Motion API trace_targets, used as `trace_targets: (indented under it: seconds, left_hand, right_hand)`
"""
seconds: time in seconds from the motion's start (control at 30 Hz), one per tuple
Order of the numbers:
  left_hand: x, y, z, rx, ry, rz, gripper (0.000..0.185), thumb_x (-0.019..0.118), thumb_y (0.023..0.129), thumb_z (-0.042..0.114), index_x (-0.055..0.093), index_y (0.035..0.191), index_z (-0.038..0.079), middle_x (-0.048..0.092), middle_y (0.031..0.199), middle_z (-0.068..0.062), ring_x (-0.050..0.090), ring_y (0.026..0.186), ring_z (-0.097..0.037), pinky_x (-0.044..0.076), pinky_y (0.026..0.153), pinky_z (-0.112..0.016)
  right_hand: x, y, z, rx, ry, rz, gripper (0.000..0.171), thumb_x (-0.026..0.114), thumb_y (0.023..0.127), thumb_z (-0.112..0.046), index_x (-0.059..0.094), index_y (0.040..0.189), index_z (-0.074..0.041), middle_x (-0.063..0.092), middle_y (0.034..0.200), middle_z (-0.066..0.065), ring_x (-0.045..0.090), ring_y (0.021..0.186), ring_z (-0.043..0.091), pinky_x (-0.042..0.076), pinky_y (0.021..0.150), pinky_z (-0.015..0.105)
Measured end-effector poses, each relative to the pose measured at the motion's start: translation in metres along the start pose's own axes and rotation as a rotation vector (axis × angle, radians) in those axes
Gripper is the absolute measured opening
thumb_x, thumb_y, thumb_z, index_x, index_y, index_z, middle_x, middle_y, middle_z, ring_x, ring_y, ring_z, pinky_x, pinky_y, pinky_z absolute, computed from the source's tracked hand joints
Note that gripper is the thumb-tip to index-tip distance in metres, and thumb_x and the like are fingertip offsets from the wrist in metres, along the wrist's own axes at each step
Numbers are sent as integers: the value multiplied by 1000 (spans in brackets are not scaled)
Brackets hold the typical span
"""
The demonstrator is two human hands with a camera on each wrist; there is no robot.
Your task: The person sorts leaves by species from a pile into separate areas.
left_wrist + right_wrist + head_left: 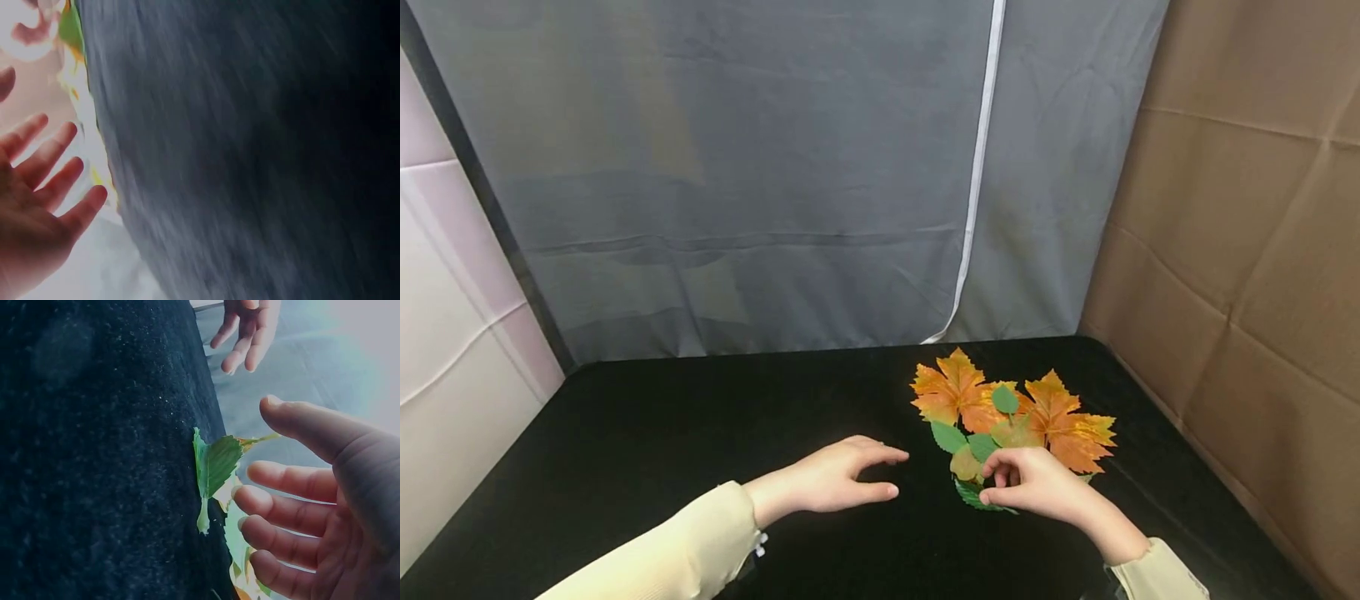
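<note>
My right hand (1037, 485) hovers at the near edge of a cluster of leaves, thumb apart from loosely bent fingers. Nothing lies between them. Closest to its fingertips is a green toothed leaf (967, 493), which stands up folded with a pale stem in the right wrist view (222, 465). Beyond it spread two large orange maple leaves, one at left (951, 385) and one at right (1063, 421). Small green leaves (948, 437) and a yellowish leaf (964, 464) lie among them. My left hand (831, 475) is held over the table left of the leaves, fingers extended and bare.
A black cloth-covered table (685, 442) spreads beneath both hands. Grey fabric (775, 167) hangs along its far edge, with a white strip (981, 158) running down it. Brown fabric (1247, 250) borders the right side, pale fabric (460, 292) the left.
</note>
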State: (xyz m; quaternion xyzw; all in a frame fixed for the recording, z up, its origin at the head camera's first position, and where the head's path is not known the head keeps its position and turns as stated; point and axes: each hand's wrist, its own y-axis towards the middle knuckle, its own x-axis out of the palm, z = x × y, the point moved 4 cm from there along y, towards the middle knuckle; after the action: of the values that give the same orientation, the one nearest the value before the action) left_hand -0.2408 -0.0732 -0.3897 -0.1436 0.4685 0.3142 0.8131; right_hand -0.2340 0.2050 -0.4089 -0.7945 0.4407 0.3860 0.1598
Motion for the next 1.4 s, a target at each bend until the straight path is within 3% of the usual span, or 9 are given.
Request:
trace_targets:
  seconds: [0.13,0.3,0.5,0.8,1.17,1.4]
  left_hand:
    - [15,15,15,23,-57,-14,42,61,94,38,63,128,12,67,116,1,56,111,-11,43,95,-33]
    - [27,36,24,-1,-168,-40,35,66,92,31,67,120,11,70,104,5,61,98,-3,47,86,-26]
    - [37,57,30,3,-212,-74,28,69,89,24,70,112,9,67,87,12,58,74,2,47,70,-18]
    - [44,73,34,-20,-96,-109,39,69,89,26,66,126,14,65,77,18,55,67,4,44,66,-17]
    - [52,89,40,-21,38,-148,41,69,88,31,65,128,24,58,69,17,52,64,1,41,60,-20]
    - [57,95,41,-21,47,-198,35,69,89,32,68,123,24,56,68,15,51,62,-1,40,57,-20]
  right_hand:
    - [-1,-2,2,8,4,-9,26,74,86,-34,68,94,-10,56,71,-12,50,56,1,44,57,24]
    - [-10,0,8,27,-27,30,19,71,88,-31,69,93,-13,59,74,-11,54,63,2,46,59,25]
    - [-19,14,16,50,-79,31,23,71,87,-27,69,101,-9,58,77,-9,52,63,4,45,60,26]
    - [-18,25,27,15,-225,56,39,77,81,-23,66,113,-5,48,78,-4,44,69,9,38,61,26]
    - [-10,25,44,91,-229,101,38,80,76,-25,69,109,-10,48,79,-4,44,69,12,37,60,27]
    - [-10,25,47,86,-221,131,36,82,75,-27,70,105,-11,48,78,-4,43,68,11,37,60,27]
